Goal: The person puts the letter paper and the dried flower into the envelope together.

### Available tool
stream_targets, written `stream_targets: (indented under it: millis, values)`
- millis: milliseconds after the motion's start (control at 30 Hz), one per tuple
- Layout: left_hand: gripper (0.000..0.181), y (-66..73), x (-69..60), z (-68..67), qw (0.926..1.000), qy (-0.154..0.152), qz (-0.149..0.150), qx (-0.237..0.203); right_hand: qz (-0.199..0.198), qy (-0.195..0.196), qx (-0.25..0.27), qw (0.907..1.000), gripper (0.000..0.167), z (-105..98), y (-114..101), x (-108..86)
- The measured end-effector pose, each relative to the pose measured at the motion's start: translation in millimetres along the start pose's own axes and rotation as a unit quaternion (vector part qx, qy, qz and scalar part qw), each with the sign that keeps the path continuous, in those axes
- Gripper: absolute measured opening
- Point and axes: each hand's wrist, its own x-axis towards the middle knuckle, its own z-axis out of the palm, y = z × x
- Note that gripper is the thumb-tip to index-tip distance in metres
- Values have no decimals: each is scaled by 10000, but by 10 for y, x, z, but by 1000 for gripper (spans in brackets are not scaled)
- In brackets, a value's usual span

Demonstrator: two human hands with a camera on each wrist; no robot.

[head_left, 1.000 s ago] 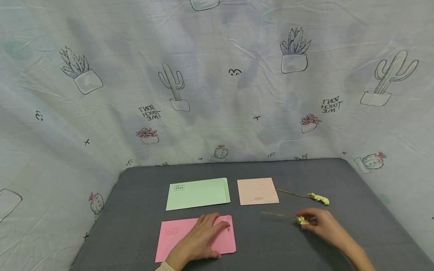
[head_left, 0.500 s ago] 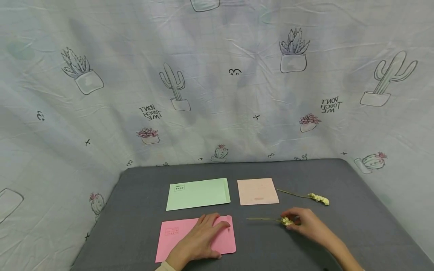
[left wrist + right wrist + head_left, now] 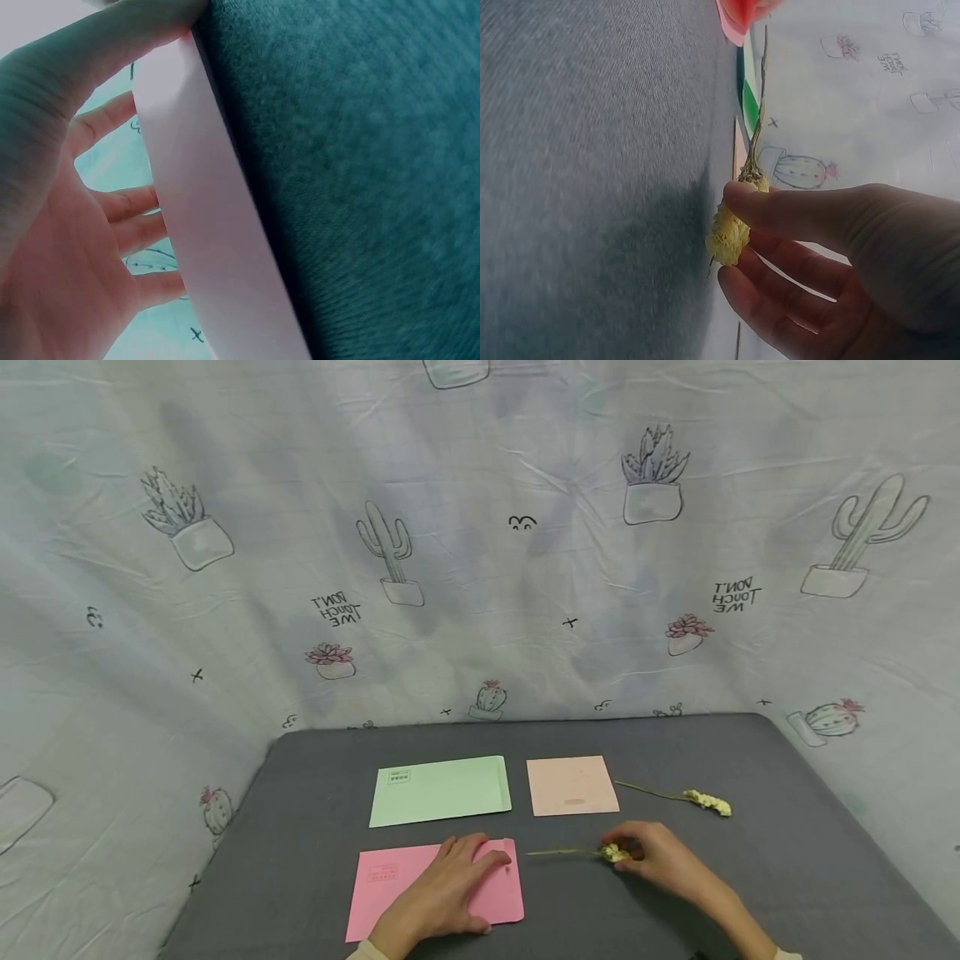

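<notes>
My left hand [image 3: 446,891] rests on a pink envelope [image 3: 401,864] with fingers spread across it and the thumb at its near edge. In the left wrist view, the fingertips touch the envelope's [image 3: 202,195] surface, and the thumb reaches one corner. My right hand [image 3: 660,857] pinches a dried yellow flower [image 3: 615,853] by its bloom between thumb and fingers. Its thin stem [image 3: 555,852] points left, ending close to the envelope's right side. The right wrist view shows the bloom [image 3: 729,234] under the thumb, held a little above the cloth, with the stem leading away.
Beyond the pink envelope lies a green envelope [image 3: 441,791]. A peach square of paper or envelope [image 3: 573,786] is to its right. Another dried yellow flower [image 3: 707,802] lies farther right. The grey table [image 3: 277,860] ends at a patterned curtain [image 3: 465,568].
My right hand has carried the flower leftward, bringing the stem's end close to the pink envelope. The left hand has stayed in place on the envelope.
</notes>
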Motion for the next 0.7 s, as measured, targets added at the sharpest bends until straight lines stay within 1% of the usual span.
stream_targets:
  millis: [233, 467, 700]
  values:
    - [84, 4, -10, -6, 10000, 14, -3, -25, -56, -29, -21, 10000, 31, 62, -28, 66]
    - [84, 5, -4, -10, 9999, -83, -64, -62, -142, -29, -36, 9999, 30, 101, -71, 117]
    - [84, 1, -10, 2, 10000, 64, 15, -19, -136, -49, -134, 9998, 29, 141, -93, 155]
